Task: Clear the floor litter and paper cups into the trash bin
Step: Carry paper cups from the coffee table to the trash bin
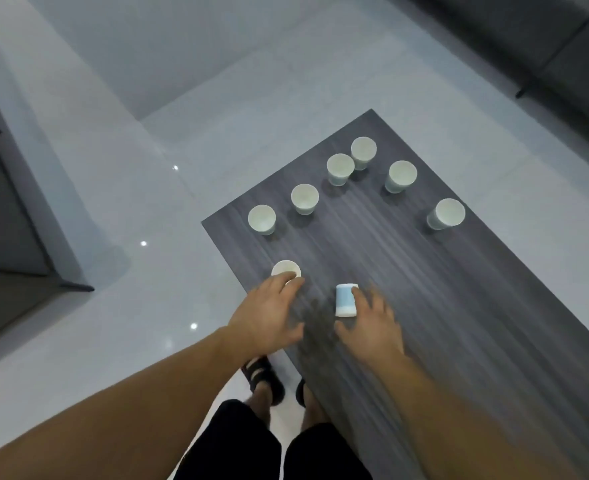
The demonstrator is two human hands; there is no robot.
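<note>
Cup-gathering begins: the left hand (pixel 269 315) spreads empty fingers (pixel 288 289) onto the near cup (pixel 286 268); the right hand (pixel 371 322), ungripping, touches the blue-banded cup (pixel 345 299); next, close and lift.

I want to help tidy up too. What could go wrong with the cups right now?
1. The white cup at the left hand stands near the edge of the table; a clumsy touch might knock it onto the floor.
2. The blue cup beside the right hand is not gripped yet, so a nudge could tip it or send it rolling.
</note>
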